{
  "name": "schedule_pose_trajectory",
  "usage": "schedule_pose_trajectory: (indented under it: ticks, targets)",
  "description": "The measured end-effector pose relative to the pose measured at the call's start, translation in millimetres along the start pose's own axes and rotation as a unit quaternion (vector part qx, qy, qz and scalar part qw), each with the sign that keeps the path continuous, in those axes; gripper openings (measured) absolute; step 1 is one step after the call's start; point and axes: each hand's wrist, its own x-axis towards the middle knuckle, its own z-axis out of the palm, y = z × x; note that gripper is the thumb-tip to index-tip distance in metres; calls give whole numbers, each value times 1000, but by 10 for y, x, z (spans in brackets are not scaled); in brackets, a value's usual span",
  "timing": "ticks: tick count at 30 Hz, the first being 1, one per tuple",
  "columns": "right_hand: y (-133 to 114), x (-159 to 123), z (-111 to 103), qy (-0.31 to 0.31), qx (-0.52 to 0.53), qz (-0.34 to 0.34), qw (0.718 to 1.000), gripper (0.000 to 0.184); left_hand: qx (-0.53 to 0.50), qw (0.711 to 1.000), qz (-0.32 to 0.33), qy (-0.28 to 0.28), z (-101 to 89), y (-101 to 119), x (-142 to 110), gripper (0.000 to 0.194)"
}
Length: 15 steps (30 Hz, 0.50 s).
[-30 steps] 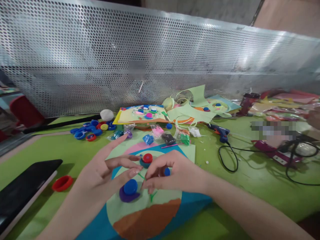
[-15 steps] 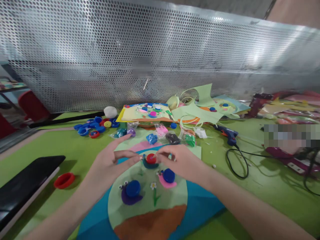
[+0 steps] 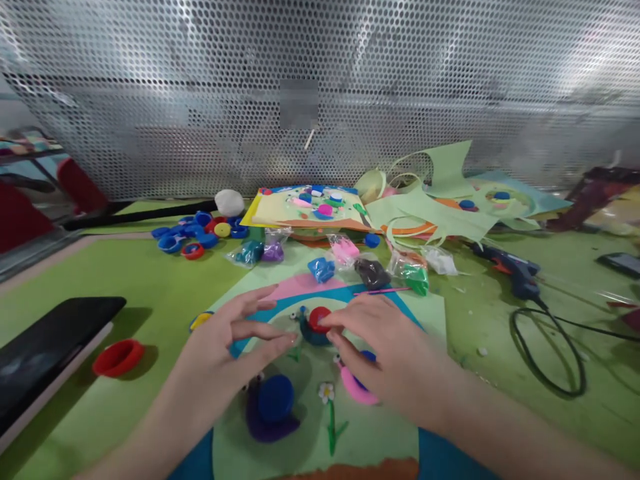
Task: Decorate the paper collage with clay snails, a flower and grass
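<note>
Fingers (image 3: 334, 325) of right hand (image 3: 390, 347) on red cap (image 3: 318, 319), left hand (image 3: 227, 343) beside

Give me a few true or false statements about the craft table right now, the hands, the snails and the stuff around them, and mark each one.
1. The right hand touches the red cap on the teal snail. True.
2. The left hand holds the glue gun. False: the glue gun lies apart at the right of the table, and the left hand is open beside the teal snail.
3. The purple snail has a blue cap. True.
4. The loose red ring lies on the collage. False: it lies on the green table, left of the hands, near the black tablet.
5. A clay flower stands between two snails. True.
</note>
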Motion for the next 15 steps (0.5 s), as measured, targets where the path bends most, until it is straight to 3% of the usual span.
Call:
schedule_pose_trajectory:
  ticks: [4,15]
  targets:
    - [-4,0,17,-16,1,11,1000,18,-13,1000,-16,-7,20,-16,-7,62]
    - [-12,-3,23,-28,-13,0,1000,17,-21,1000,-11,-13,55,-20,9,61]
